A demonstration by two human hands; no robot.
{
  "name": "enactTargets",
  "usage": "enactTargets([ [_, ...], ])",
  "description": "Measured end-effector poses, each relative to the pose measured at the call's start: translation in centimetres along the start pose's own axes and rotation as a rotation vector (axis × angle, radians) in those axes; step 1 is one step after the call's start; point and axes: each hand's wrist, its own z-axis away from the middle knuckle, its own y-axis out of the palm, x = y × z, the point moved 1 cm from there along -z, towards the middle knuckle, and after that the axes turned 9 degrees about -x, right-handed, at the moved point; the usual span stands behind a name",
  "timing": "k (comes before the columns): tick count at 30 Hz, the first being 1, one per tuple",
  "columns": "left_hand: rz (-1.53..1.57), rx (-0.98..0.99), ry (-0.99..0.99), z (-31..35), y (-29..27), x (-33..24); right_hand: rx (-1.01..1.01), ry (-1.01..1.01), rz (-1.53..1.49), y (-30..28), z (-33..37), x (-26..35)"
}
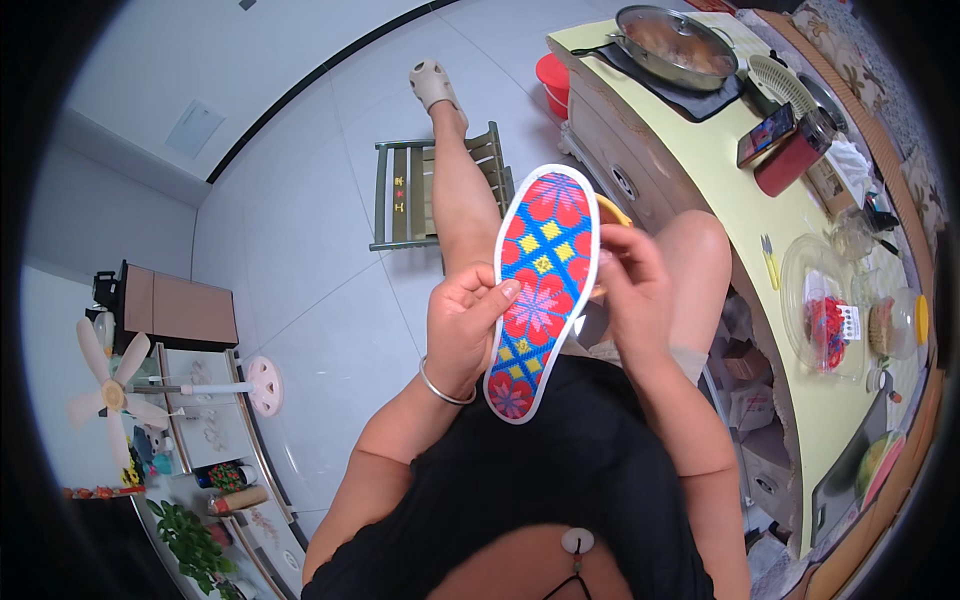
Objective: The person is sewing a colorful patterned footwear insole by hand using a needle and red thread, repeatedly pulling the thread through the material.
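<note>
White pendant nearest, left hand grips floral insole, right hand alongside

Left hand grips floral insole at its 9 o'clock, right hand by its 3; lidded pan off at 1.

Looks like a shoe insole, patterned face to the camera. Has a white rim, blue ground, red-and-pink flowers, yellow diamonds between. Appears finished across the visible face. Points wide toe end up, tipped slightly right; narrow heel end low. Held off any surface, pinched at left edge with left hand, thumb on face. Runs right beside right hand; can't tell if touching.
</note>
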Motion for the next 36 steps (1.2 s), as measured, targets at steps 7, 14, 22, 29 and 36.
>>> enactTargets([
  [7,-0.238,-0.031,0.189,0.3,0.0,0.6,0.278,-0.974,0.587,1.1,0.5,3.0],
  [14,-0.693,-0.290,0.497,-2.7,-3.4,1.3,0.351,-0.098,-0.347,-0.7,1.3,5.9],
  [22,-0.943,-0.688,0.621,-4.7,-14.4,-2.1,-0.110,-0.317,-0.710,-29.6,-4.5,13.0],
  [29,-0.572,-0.556,0.462,-4.7,-10.3,-0.7,-0.654,-0.364,-0.509,-26.3,-4.4,9.9],
  [36,-0.352,-0.220,0.315,-1.2,-3.1,0.2,-0.033,-0.225,0.277,-6.1,0.6,3.4],
])
